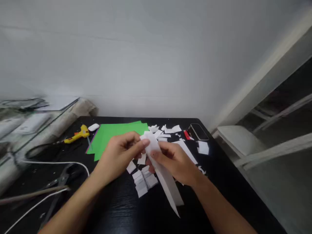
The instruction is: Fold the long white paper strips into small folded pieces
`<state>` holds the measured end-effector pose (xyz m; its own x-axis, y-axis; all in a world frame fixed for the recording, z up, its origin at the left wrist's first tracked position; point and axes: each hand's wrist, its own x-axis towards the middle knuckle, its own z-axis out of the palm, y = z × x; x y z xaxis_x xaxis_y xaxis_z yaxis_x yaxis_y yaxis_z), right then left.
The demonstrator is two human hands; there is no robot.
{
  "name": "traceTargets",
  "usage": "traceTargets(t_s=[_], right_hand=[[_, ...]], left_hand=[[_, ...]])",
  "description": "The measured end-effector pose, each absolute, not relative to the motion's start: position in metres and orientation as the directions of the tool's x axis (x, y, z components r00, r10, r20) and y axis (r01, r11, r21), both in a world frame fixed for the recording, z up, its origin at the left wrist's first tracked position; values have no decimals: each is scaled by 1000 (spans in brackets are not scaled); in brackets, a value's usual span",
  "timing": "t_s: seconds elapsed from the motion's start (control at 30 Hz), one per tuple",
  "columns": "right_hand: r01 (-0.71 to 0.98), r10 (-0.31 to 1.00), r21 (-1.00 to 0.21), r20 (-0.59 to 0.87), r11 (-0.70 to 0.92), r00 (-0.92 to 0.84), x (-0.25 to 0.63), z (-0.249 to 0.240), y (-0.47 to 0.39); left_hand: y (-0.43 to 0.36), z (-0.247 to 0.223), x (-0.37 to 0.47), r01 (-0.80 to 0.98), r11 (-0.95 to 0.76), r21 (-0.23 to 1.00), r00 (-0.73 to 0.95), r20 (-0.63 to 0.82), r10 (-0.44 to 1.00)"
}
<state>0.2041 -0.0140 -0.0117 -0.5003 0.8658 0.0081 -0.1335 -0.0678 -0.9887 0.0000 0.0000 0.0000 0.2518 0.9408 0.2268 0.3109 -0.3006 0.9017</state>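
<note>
Green sheets: the stack (109, 131) lies just beyond your left hand (122, 151), which hides its near right corner from view.
Yellow glue gun: it (78, 134) lies to the left of your left hand, past the green sheets, with a white rounded object (94, 127) near its head.
Cables and dark tool: a white cable (60, 162) curves in toward your left forearm; a blurred dark tool (63, 178) lies to the left of that forearm, its kind unclear.
Paper scraps: torn white bits (172, 129) are scattered beyond both hands, and a flat white strip (187, 151) runs out from behind your right hand (174, 161).
Small folded pieces: they (144, 182) sit on the black table (117, 211) below and between your hands, partly covered by what you hold.
Phone side: beyond your right hand and to its right lie a phone (200, 132), a small red object (187, 135) and a white paper square (203, 148).
White paper strip: it (168, 185) is held up between both hands, slanting down toward you, its lower end parted into two flaps.
Left hand pose: your thumb and fingers pinch the strip's upper end, thumb on its face.
Right hand pose: you pinch the strip a little lower, thumb across its face, fingers behind; your forearms angle inward.
</note>
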Motion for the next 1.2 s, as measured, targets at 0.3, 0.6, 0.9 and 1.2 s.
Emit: traceTargets(t_s=[0.3,0.6,0.9,1.2], right_hand=[[-55,901,-998,3,-23,-433,204,-14,-13],[-50,901,-999,38,18,-433,204,-11,-16],[-135,916,-990,92,41,-391,204,-10,-17],[-139,930,-989,100,53,-353,201,-10,-17]], left_hand=[[2,2,0,314,-331,890,278,247,928],[2,2,1,321,-355,878,318,253,914],[-1,2,5,333,-348,876,401,202,894],[-2,5,6,331,-342,879,420,187,888]])
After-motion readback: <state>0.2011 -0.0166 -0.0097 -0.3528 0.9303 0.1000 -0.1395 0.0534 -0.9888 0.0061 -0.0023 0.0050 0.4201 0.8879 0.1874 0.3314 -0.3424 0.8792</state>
